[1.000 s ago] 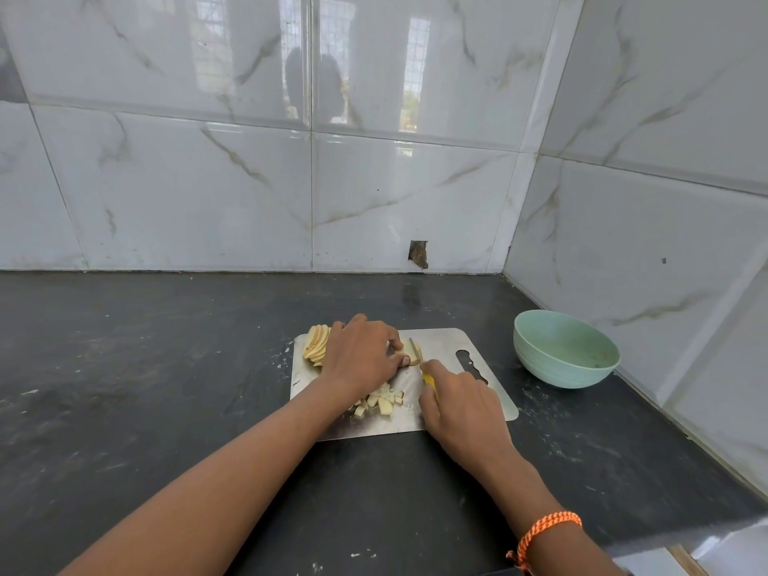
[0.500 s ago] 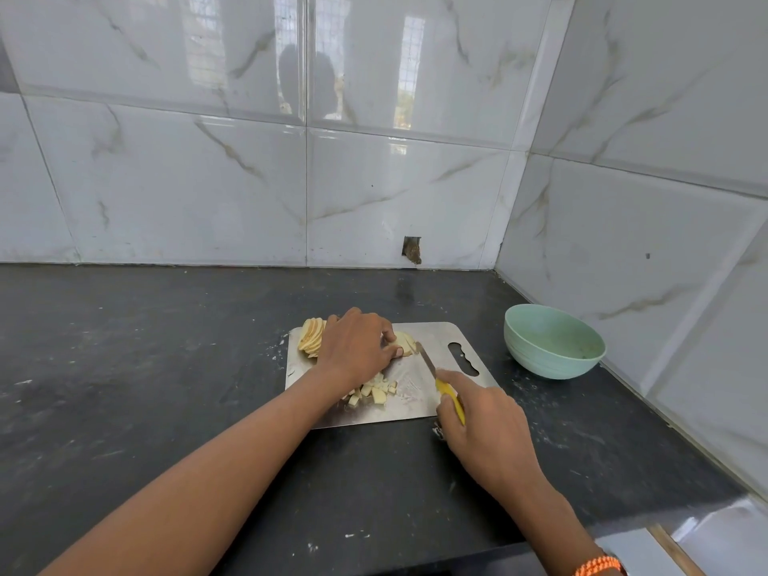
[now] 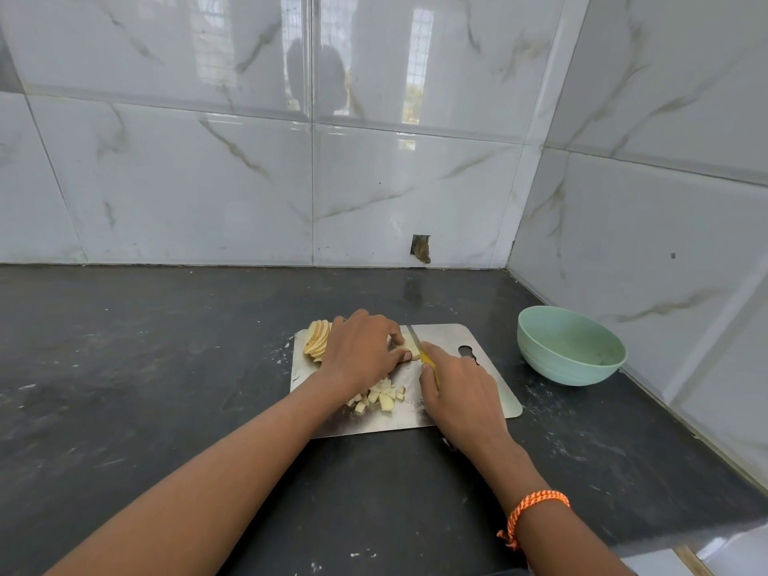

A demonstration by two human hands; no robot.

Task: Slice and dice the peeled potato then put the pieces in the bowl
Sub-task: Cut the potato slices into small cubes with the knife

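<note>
Item: dicing in progress on a steel board (image 3: 465, 338) lying on a dark tabletop (image 3: 166, 367). Left hand (image 3: 361, 351): grip curled down over a small stack of potato slices (image 3: 409, 350), fingertips at the cut end, apparently to keep the stack from sliding and to set the width of each cut. Right hand (image 3: 461, 392): grip clenched round the yellow handle of a knife (image 3: 419, 347), the blade angled away from the person and meeting the stack just beside the left fingertips; whether the edge has reached the board cannot be told. Diced pieces (image 3: 380, 397): loose heap on the board between the two wrists, nearer the person than the left grip, left there presumably so the cutting zone stays free. Uncut slices (image 3: 316, 338): fanned on edge just outside the left grip, on its far-left side, seemingly queued within reach for the next stack. Bowl (image 3: 571, 347): pale green, standing on the tabletop well to the right of the knife grip and off the board; its visible interior shows no potato, so transfer has not begun. Judgement: slicing looks complete, dicing is partway, and the bowl's position on the knife side should suit sweeping pieces across later. Risk: left fingertips sit close to the blade. Also present: marbled wall tiles (image 3: 374, 180); orange wrist cord (image 3: 536, 507) on the right arm.
</note>
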